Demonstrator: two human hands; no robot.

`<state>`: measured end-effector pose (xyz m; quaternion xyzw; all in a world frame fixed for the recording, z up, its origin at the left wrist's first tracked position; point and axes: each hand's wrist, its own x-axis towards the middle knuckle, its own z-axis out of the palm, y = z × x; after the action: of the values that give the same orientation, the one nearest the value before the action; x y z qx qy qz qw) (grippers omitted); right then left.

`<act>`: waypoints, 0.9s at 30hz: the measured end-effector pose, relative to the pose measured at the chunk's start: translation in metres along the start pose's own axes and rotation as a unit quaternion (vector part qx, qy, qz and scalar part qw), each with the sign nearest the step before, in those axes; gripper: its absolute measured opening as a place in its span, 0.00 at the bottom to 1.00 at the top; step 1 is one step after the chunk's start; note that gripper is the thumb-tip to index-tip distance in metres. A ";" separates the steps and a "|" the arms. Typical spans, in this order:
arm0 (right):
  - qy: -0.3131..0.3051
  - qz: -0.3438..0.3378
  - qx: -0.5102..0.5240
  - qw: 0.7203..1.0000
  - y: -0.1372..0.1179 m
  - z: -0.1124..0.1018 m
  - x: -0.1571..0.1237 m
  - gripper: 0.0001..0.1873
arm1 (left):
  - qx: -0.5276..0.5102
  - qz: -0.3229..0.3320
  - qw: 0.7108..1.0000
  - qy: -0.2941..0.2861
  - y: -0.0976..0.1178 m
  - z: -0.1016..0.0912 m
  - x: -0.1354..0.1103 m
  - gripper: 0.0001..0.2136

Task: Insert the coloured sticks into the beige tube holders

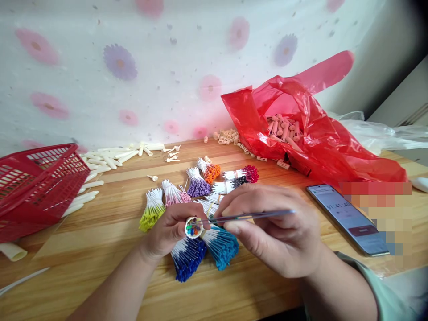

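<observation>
My left hand (169,227) is closed around a small cream tube (186,231) whose open end faces me. Packed inside that end are tiny coloured tips in blue, green, orange and red. A pair of slim metal tweezers (264,215) is pinched between the thumb and fingers of my right hand (277,232). Their points reach the tube's rim; whether they grip anything there is too small to tell. Below and behind the hands lie bundles of white sticks with coloured ends: dark blue (190,258), teal (222,247), yellow-green (152,209), pink (174,194), purple (198,183).
Orange (209,170) and red (245,173) bundles lie farther back. A red plastic bag (310,129) holds pink slotted pieces (284,127). Cream pieces (229,136) lie beside it. At left, a red basket (40,191) stands by white tubes (107,158). A phone (347,218) lies right.
</observation>
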<state>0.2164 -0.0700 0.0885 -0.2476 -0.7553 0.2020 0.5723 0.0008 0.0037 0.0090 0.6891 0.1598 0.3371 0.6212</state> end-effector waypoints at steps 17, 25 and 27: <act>0.052 0.048 0.034 0.997 0.011 -0.023 -0.006 0.03 | 0.001 0.020 1.000 -0.003 0.002 -0.002 0.004 0.22; -0.331 0.253 -0.516 0.748 0.032 -0.062 -0.055 0.09 | 0.067 0.020 0.998 0.001 0.003 -0.007 0.004 0.17; -0.369 0.267 -0.518 0.724 0.041 -0.061 -0.068 0.10 | 0.091 0.023 0.996 0.014 0.003 -0.006 0.005 0.14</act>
<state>0.2964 -0.0770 0.0281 -0.6032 -0.7962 -0.0008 -0.0467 -0.0005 0.0111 0.0129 0.7415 0.1820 0.3450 0.5459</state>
